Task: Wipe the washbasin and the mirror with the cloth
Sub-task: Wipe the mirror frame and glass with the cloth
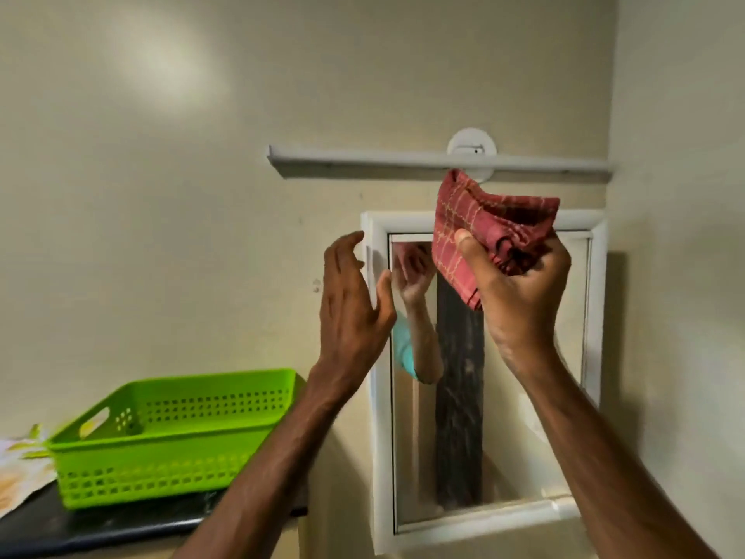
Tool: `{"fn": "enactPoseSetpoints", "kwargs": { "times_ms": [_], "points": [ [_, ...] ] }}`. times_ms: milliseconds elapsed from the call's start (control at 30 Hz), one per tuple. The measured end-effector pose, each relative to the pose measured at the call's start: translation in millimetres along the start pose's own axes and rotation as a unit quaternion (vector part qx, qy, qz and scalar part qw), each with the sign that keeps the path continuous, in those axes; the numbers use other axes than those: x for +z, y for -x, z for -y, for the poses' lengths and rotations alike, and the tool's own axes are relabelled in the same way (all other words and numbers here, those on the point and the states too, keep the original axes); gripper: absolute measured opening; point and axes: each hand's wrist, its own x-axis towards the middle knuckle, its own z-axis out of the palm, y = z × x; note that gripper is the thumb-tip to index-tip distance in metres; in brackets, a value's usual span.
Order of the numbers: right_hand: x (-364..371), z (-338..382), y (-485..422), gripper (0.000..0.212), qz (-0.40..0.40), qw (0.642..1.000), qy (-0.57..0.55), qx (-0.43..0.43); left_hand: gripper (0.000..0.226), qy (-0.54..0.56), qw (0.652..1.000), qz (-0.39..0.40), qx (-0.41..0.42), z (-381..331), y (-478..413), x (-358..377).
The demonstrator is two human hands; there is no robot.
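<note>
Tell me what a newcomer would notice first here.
The red checked cloth, bunched in the right hand and raised before the top of the white-framed mirror at centre right. Next, the left hand, open beside the mirror's left edge. Then the bright green basket on the dark counter at lower left.

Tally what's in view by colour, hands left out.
Red: 1, red checked cloth, in the grip of the right hand
Green: 1, green perforated plastic basket
White: 3, white-framed rectangular mirror, long white wall shelf, round white wall fitting
Black: 1, black countertop
Floral: 1, floral-patterned sheet
Total: 7
</note>
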Motion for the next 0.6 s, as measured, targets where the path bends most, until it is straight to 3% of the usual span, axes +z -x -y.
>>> {"fn": "enactPoseSetpoints", "kwargs": {
  "times_ms": [100,200,333,500,600],
  "points": [
    [14.4,4.1,-19.1,0.028,0.023,0.981,0.102,-0.163,0.054,0.01,1.0,0.021,-0.015,10.6,-7.0,2.6],
    [23.2,-6.3,-40.3,0.033,0.066,0.951,0.182,-0.243,0.052,0.02,0.998,0.037,-0.046,20.2,-4.8,5.8],
    [38.2,-23.2,-55.0,0.056,0.136,0.92,0.266,-0.253,0.048,0.056,0.995,0.037,-0.079,23.4,-2.5,5.8],
    [62.2,-46.6,-44.1,0.089,0.253,0.881,0.354,-0.184,0.045,0.082,0.992,0.033,-0.092,22.3,-6.1,4.0],
    [62.2,-66.1,-35.3,0.094,0.274,0.867,0.362,-0.205,0.044,0.09,0.992,0.036,-0.085,25.0,-5.8,3.3]
  ]
}}
